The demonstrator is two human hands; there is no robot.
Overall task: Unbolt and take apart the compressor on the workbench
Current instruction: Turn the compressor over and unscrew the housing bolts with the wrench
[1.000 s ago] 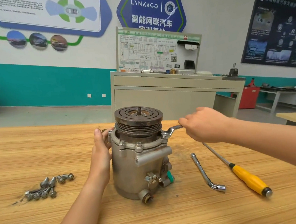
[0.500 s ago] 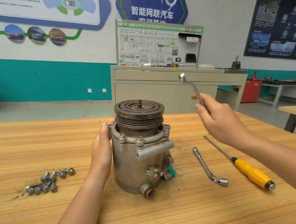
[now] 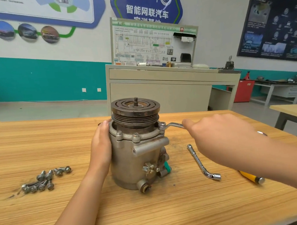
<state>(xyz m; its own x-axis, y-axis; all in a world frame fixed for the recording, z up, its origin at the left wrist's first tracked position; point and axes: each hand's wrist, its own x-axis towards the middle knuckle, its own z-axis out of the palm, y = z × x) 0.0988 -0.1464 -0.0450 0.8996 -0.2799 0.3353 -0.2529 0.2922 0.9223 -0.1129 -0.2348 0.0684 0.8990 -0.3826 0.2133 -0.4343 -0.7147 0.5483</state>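
The grey metal compressor stands upright in the middle of the wooden workbench, its rusty pulley on top. My left hand holds the compressor's left side, fingers wrapped over the flange. My right hand grips the handle of a silver wrench. The wrench head sits on the bolt at the flange's right edge. Two more bolts stand in the flange's front.
A heap of several loose bolts lies left of the compressor. An L-shaped socket wrench and a yellow-handled screwdriver lie on the right. Behind the workbench stand a beige training bench and a second table.
My right hand had lifted the wrench off the flange into the air. It has now come back down and set the wrench head on the right flange bolt again. My left hand stayed put.
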